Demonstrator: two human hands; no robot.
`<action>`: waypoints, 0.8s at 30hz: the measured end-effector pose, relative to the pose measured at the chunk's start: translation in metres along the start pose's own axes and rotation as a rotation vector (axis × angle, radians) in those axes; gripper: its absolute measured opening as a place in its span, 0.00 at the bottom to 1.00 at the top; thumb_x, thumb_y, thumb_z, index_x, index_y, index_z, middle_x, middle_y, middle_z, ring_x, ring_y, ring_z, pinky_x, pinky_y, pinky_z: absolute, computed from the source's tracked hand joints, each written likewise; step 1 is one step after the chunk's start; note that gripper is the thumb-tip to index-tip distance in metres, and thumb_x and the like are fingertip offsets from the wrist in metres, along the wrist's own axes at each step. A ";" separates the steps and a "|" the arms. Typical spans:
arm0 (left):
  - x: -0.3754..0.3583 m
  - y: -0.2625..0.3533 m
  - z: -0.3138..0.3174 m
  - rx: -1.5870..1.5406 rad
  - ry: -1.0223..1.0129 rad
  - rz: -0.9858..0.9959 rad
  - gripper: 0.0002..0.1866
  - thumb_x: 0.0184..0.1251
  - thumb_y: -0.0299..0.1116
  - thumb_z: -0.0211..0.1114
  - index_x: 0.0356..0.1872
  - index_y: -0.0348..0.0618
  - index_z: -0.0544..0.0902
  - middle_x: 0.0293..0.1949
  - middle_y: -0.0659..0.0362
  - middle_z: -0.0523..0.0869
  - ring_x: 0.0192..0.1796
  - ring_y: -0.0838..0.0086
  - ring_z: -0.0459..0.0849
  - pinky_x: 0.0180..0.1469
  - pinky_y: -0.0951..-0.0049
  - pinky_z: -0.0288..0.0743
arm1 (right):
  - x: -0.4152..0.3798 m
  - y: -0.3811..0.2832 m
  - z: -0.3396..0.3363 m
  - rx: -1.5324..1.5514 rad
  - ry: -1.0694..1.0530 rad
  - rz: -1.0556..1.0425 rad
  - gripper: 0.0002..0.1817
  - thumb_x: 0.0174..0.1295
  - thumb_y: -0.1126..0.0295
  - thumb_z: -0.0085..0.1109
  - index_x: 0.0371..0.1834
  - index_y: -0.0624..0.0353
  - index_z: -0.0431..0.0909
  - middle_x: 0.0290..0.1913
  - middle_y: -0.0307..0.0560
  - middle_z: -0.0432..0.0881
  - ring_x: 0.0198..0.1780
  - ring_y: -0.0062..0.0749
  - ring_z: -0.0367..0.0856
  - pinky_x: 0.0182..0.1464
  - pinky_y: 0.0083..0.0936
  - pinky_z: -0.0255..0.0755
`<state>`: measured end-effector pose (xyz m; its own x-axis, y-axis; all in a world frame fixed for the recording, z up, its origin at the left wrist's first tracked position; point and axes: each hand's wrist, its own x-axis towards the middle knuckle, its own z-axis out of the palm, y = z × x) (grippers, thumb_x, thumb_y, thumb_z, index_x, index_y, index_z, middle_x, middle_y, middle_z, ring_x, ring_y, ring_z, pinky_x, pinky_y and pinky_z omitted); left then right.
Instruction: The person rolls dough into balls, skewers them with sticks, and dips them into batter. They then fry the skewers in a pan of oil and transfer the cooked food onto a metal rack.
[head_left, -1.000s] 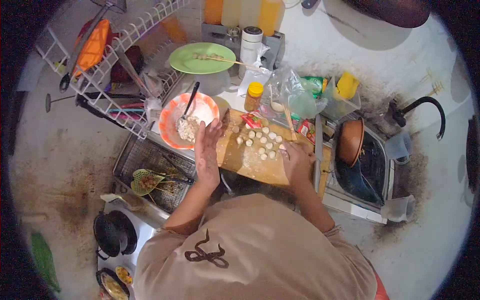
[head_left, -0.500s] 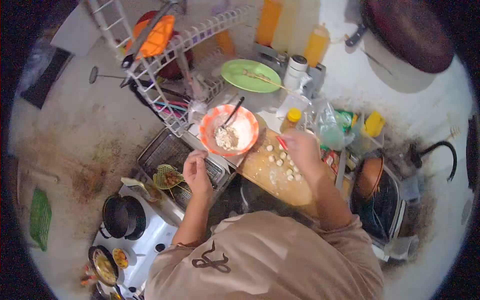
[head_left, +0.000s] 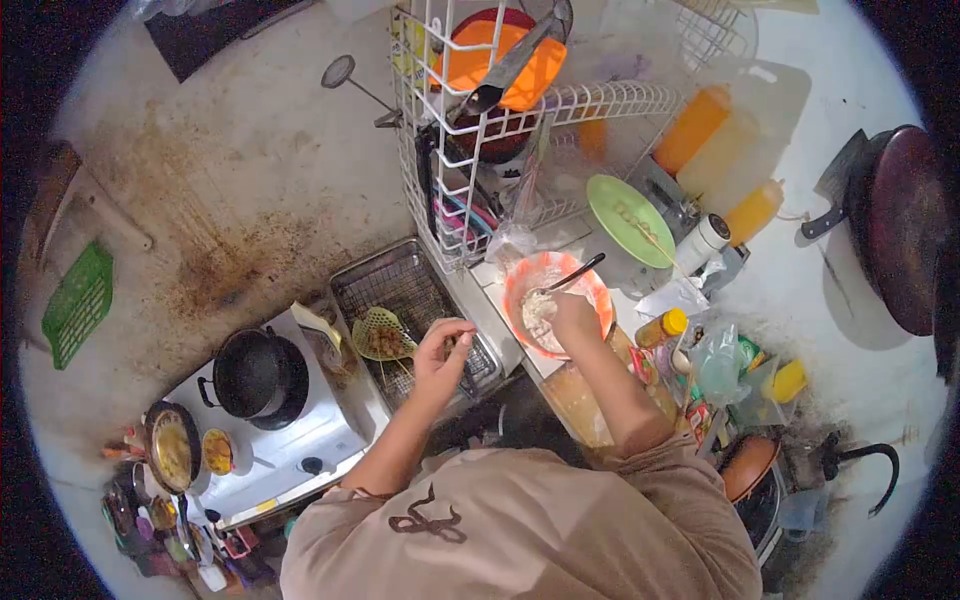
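Note:
My right hand (head_left: 574, 322) is over the near right part of an orange-and-white bowl (head_left: 515, 290). Its fingers are closed and turned away from me, so what they hold is hidden. Inside the bowl lies a pale, floury mixture (head_left: 538, 312), and a black-handled utensil (head_left: 580, 272) leans on the far rim. My left hand (head_left: 442, 358) is raised left of the bowl, fingers bent in toward the thumb; anything between them is too small to make out. Under it lie a wire-lined metal tray (head_left: 345, 275) and a yellow-green skimmer (head_left: 376, 336) with brown pieces of food.
My right forearm crosses a wooden cutting board (head_left: 578, 400). Beyond the bowl are a green plate (head_left: 618, 205) with a skewer and a white wire rack (head_left: 412, 150). A yellow-capped jar (head_left: 660, 328) stands to the right. At left, a black pot (head_left: 255, 375) sits on the stove (head_left: 330, 430).
The view has swung left, so things appear further right. My right hand has gone from above the dough balls on the board to the bowl; the red item it held no longer shows clearly.

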<state>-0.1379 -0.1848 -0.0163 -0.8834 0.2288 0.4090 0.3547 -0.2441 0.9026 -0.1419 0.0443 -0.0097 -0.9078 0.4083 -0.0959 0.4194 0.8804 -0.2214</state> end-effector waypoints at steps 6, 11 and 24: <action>0.039 0.002 0.026 0.243 -0.226 0.147 0.14 0.51 0.25 0.59 0.41 0.39 0.75 0.41 0.54 0.75 0.45 0.68 0.73 0.49 0.73 0.65 | -0.002 0.015 -0.018 0.245 0.073 -0.092 0.14 0.48 0.69 0.56 0.40 0.57 0.75 0.37 0.52 0.78 0.41 0.40 0.77 0.42 0.32 0.70; 0.072 0.008 0.062 0.494 -0.448 0.330 0.25 0.44 0.33 0.63 0.48 0.45 0.71 0.49 0.53 0.72 0.52 0.59 0.69 0.54 0.62 0.61 | 0.003 0.041 -0.012 0.707 0.074 -0.282 0.16 0.46 0.82 0.51 0.41 0.65 0.74 0.34 0.48 0.78 0.34 0.31 0.78 0.31 0.22 0.71; 0.099 -0.031 0.103 0.497 -0.735 0.346 0.15 0.47 0.32 0.62 0.37 0.37 0.77 0.28 0.49 0.78 0.30 0.59 0.77 0.33 0.67 0.70 | -0.033 0.040 -0.054 0.818 0.250 -0.119 0.07 0.48 0.71 0.58 0.26 0.63 0.77 0.23 0.49 0.76 0.27 0.32 0.75 0.30 0.27 0.67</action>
<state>-0.2048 -0.0578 0.0100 -0.3514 0.7956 0.4935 0.7994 -0.0194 0.6005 -0.0947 0.0790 0.0366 -0.8771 0.4501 0.1676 0.0982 0.5096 -0.8548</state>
